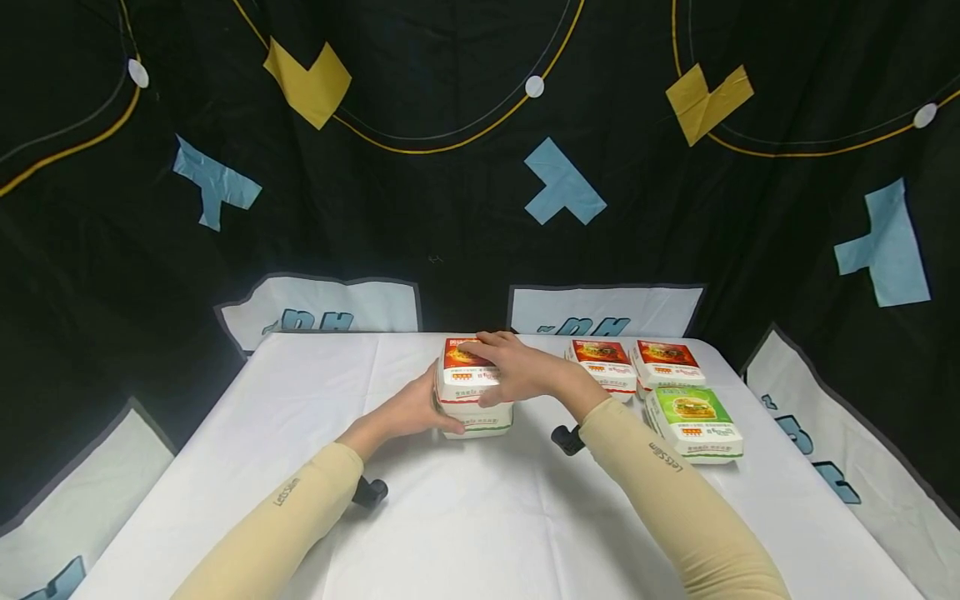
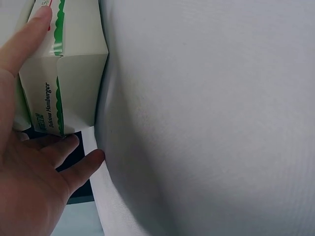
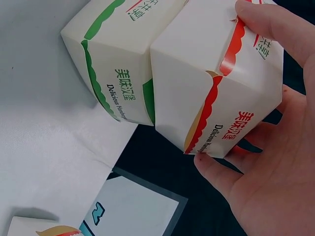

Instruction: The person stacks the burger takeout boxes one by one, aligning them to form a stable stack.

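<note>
On the left, the left hand (image 1: 405, 408) is gripping the green-trimmed hamburger box (image 1: 483, 423) at the far middle of the table (image 1: 450, 517), thumb pressing its near side. Right above, the right hand (image 1: 522, 365) is clamping a red-topped hamburger box (image 1: 465, 383) and holding it on that lower one; can't tell if it's fully resting there. Further right, a second red-topped box (image 1: 602, 367) and a third red-topped box (image 1: 666, 362) are sitting side by side, with a green-topped box (image 1: 693, 421) sitting just nearer. Progress-wise, I'm guessing one stack is nearly coming together, while those three are sitting unstacked, so probably more is remaining.
</note>
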Demonstrator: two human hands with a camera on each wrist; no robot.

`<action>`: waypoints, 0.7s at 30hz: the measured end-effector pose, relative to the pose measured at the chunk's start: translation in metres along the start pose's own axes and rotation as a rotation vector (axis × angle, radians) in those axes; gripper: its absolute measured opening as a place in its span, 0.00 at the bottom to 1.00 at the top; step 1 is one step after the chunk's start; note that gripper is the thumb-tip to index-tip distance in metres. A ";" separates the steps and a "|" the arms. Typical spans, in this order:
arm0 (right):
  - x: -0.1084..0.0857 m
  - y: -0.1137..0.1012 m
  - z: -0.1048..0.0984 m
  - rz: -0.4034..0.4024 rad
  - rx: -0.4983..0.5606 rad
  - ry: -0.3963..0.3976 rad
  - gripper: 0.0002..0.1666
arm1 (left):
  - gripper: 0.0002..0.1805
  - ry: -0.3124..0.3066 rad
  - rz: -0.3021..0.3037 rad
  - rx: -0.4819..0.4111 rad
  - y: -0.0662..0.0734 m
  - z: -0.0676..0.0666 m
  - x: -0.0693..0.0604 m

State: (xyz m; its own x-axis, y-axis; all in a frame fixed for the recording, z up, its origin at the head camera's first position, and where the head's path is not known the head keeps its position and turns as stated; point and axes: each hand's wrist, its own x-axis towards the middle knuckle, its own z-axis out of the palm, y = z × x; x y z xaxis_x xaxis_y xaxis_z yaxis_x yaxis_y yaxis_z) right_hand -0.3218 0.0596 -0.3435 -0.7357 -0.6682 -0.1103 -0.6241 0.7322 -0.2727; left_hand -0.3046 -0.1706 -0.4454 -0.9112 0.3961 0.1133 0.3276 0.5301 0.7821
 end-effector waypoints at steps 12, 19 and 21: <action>0.001 -0.001 0.002 -0.009 0.006 0.007 0.54 | 0.66 -0.005 -0.066 -0.003 -0.002 0.000 -0.002; 0.000 0.001 0.002 -0.002 0.008 0.009 0.53 | 0.69 -0.009 -0.020 -0.040 -0.001 0.001 -0.003; 0.000 0.001 0.003 0.002 0.009 0.010 0.53 | 0.68 -0.004 -0.010 -0.048 0.000 0.001 -0.003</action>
State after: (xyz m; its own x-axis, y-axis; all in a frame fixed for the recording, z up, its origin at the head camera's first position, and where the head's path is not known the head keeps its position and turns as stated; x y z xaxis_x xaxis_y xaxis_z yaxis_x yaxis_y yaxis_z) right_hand -0.3221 0.0601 -0.3464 -0.7398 -0.6652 -0.1015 -0.6202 0.7325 -0.2807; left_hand -0.3016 -0.1712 -0.4464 -0.9132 0.3942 0.1033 0.3065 0.4975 0.8115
